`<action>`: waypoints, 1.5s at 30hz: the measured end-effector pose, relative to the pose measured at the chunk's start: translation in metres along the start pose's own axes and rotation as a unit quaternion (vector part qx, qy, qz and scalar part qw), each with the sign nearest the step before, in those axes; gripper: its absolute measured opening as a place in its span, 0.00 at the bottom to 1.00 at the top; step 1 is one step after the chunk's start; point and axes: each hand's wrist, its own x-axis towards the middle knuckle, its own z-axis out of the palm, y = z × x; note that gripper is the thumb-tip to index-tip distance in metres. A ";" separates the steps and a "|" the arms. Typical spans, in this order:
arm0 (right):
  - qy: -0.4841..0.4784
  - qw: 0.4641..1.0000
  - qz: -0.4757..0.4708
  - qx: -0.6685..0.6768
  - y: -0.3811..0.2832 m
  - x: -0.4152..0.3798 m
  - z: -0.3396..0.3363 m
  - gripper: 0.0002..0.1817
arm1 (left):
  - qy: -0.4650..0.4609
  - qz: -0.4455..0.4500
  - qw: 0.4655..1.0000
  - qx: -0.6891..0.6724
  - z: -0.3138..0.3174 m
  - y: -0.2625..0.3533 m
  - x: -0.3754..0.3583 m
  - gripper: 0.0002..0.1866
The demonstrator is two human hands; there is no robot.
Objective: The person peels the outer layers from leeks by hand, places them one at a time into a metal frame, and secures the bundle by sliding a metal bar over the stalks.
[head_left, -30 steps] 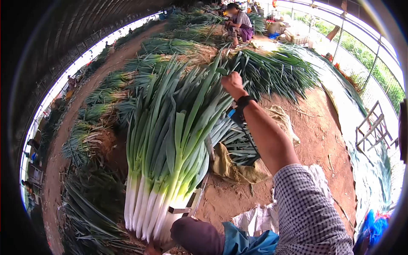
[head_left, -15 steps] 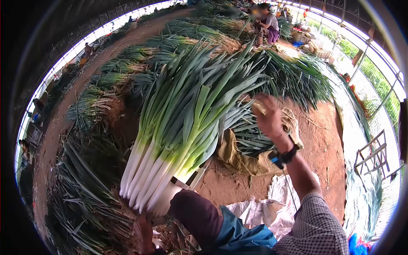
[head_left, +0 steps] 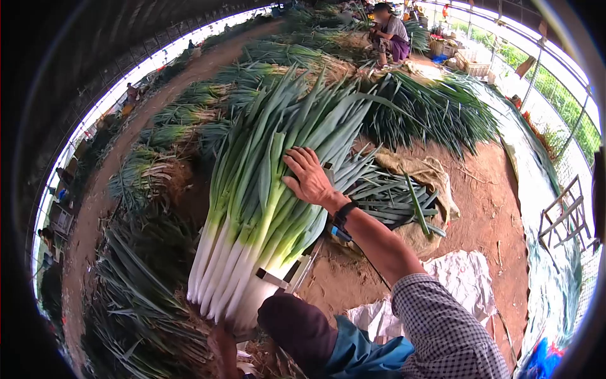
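A large bundle of leeks (head_left: pixel 252 221) lies at the centre, its white ends toward me and its green leaves fanned away. My right hand (head_left: pixel 307 175) rests on the green leaves at the right side of the bundle, fingers spread. It wears a dark wristband. Low in the view, my left hand (head_left: pixel 222 346) is just below the white ends; its fingers are hidden. Under the bundle's right side, part of a metal-edged stand (head_left: pixel 273 278) shows.
Cut leaves lie on a brown sack (head_left: pixel 420 237) at the right. A white sheet (head_left: pixel 464 278) covers some soil. Leek piles (head_left: pixel 136 278) line the left. Another person (head_left: pixel 390 35) sits at the back. A wooden frame (head_left: pixel 565 218) stands far right.
My right hand has come down from the right onto the leaves. A loose leaf piece now lies on the sack pile. The view has shifted slightly.
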 end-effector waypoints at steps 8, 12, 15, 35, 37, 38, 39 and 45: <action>0.001 0.999 0.040 0.007 0.021 -0.036 0.019 0.28 | -0.032 -0.009 0.999 0.015 -0.012 0.020 0.000 0.23; 0.000 0.999 0.027 0.025 0.018 -0.033 0.021 0.30 | -0.076 -0.072 0.994 -0.031 -0.030 0.030 -0.006 0.19; 0.005 1.000 -0.002 0.008 0.022 -0.034 0.026 0.29 | -0.079 -0.096 0.980 -0.156 -0.040 0.020 -0.012 0.18; 0.056 0.996 0.062 -0.027 0.019 -0.033 0.058 0.23 | 0.001 -0.097 0.986 -0.135 -0.030 0.022 -0.001 0.11; 0.049 0.997 0.056 -0.033 0.020 -0.032 0.054 0.23 | 0.026 -0.076 0.988 -0.134 -0.030 0.024 -0.005 0.11; 0.040 0.997 0.048 -0.042 0.021 -0.030 0.049 0.23 | 0.016 -0.087 0.986 -0.139 -0.034 0.027 -0.008 0.12; 0.032 0.997 0.041 -0.050 0.022 -0.027 0.045 0.23 | 0.006 -0.099 0.985 -0.142 -0.037 0.030 -0.008 0.12; 0.011 0.997 0.024 -0.066 0.011 -0.021 0.027 0.20 | -0.018 -0.126 0.989 -0.072 -0.031 0.025 -0.002 0.16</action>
